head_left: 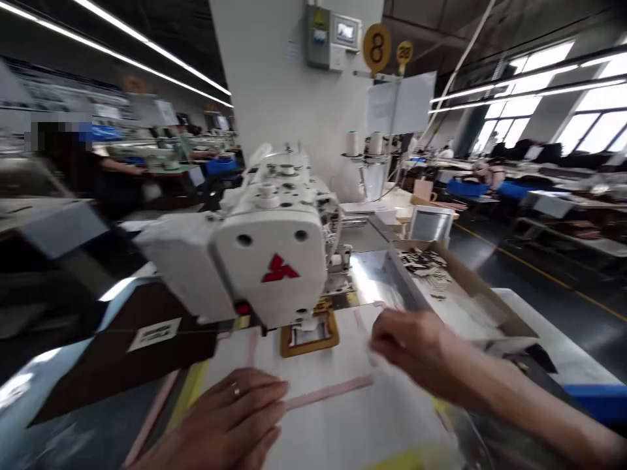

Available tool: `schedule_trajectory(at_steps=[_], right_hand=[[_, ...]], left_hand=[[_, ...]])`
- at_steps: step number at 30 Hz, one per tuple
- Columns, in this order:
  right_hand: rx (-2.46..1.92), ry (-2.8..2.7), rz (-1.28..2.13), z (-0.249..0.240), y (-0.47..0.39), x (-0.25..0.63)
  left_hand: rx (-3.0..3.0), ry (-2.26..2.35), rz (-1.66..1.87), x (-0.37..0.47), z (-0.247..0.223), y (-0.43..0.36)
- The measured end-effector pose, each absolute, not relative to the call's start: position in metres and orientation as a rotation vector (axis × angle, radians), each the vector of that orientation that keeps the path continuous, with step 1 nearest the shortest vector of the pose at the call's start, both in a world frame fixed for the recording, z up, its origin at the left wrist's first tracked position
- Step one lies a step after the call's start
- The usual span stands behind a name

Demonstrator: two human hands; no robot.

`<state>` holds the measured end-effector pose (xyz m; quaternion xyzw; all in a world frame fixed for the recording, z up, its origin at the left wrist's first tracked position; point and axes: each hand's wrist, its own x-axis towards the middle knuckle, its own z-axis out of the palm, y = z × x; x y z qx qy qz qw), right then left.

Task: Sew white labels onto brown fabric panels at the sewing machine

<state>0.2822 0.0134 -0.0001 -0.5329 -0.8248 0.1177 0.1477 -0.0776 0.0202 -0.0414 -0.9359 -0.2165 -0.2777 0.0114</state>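
Observation:
A white sewing machine (274, 261) with a red emblem stands in the middle of the view. Under its head a brown frame (289, 349) lies on white material (333, 431) that carries pink strips (328, 393). My left hand (235, 418), with a ring on one finger, rests palm down on the material, left of the pink strip, its fingers stretched out. To the right of the frame, my right hand (406, 336) has its fingers curled together at the material's edge. Blur hides what it holds, if anything.
On the right is a cardboard box (494, 310) with small dark and light pieces. Brown material (117, 359) with a white label lies at the left. Thread cones (375, 143) stand behind the machine. A person (115, 166) sits at the far left.

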Motion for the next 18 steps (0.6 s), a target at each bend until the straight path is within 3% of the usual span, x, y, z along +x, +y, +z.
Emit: schedule_trajectory(at_steps=[5, 11, 18], right_hand=[[-1.025, -2.763, 0.032, -0.047, 0.011, 0.199], [-1.013, -2.653, -0.008, -0.058, 0.010, 0.198], [-0.917, -2.514, -0.049, -0.080, 0.004, 0.205]], left_hand=[[-2.984, -0.591, -0.676, -0.066, -0.030, 0.001], [-3.075, -0.760, -0.243, -0.064, -0.044, 0.015], [-3.167, -0.872, -0.195, -0.069, -0.061, 0.031]])
